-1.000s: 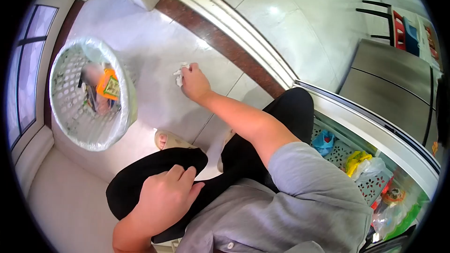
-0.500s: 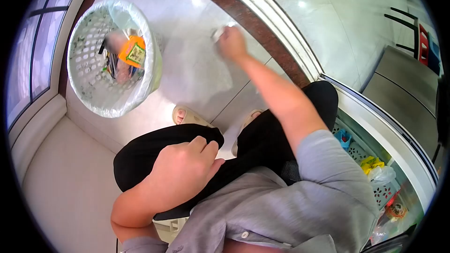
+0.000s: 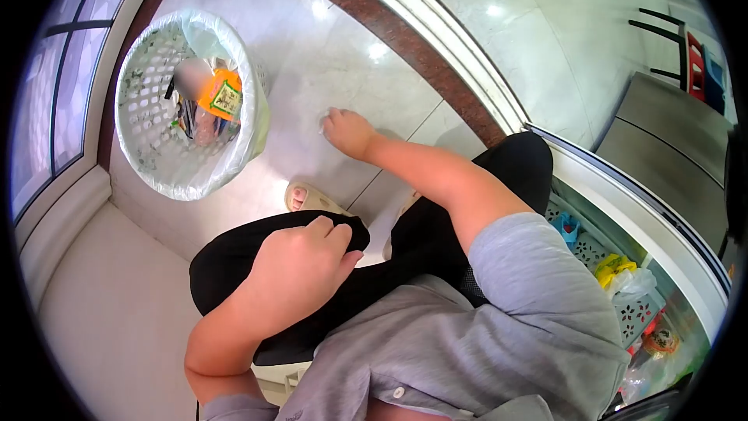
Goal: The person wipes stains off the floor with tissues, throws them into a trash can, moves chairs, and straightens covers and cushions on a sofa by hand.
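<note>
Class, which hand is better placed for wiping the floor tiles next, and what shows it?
Probably the right hand: it is down by the floor tiles, holding white tissue. The left hand is loosely curled over the black trousers, farther from the tiles.

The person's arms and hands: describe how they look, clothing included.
The right sleeve is light grey and short; only a grey edge of the left sleeve shows. The left grip and right grip are bare hands, no gloves or wristwear visible.

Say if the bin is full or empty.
Neither: the bin is partly filled. An orange packet and other items lie inside, with much inner wall showing.
</note>
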`<state>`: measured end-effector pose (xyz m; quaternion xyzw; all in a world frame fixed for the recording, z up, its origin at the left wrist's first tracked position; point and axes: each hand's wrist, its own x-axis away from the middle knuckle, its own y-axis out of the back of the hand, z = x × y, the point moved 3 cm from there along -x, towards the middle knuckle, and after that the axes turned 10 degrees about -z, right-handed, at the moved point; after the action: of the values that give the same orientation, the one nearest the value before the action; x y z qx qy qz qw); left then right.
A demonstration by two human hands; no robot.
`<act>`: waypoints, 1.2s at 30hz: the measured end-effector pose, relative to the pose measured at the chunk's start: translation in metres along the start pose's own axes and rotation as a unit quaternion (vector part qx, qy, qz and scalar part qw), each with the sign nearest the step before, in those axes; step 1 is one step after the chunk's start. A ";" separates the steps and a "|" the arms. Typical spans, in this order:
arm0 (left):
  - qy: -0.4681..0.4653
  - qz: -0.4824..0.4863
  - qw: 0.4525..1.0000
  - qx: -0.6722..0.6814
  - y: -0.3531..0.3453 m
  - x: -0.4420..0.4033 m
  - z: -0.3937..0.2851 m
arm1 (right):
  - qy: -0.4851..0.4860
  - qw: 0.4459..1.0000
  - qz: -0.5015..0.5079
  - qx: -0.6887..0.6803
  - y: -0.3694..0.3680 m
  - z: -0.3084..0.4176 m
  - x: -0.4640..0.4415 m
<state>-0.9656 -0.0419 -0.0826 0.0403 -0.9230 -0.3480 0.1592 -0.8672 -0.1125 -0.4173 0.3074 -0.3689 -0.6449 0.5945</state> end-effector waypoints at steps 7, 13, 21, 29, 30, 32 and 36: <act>0.007 0.019 1.000 -0.019 -0.001 0.005 0.002 | -0.361 0.917 -0.084 -0.150 0.083 -0.032 -0.010; 0.026 0.023 0.999 -0.037 -0.002 0.003 0.006 | 0.006 0.877 -0.319 -0.359 0.261 0.142 -0.110; 0.064 0.060 0.996 -0.017 -0.015 0.003 0.024 | 0.128 0.935 -0.324 -0.067 0.235 0.186 -0.151; 0.221 -0.164 0.959 0.061 -0.029 0.046 0.027 | 0.012 0.982 -0.110 -0.155 0.298 0.235 -0.080; 0.215 -0.158 0.962 0.065 -0.022 0.058 0.012 | -0.057 0.971 -0.032 -0.230 0.316 0.242 -0.063; 0.344 -0.164 0.919 0.099 0.002 0.084 -0.025 | 0.006 0.981 -0.147 -0.126 0.355 0.249 -0.014; 0.397 -0.271 0.867 0.130 0.081 0.155 -0.129 | -0.279 0.932 0.231 -0.010 0.441 0.204 0.114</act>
<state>-1.0675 -0.0903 0.1026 0.4435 -0.7717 -0.2090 0.4051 -0.8111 -0.2127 0.0681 0.0152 -0.5741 -0.5535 0.6032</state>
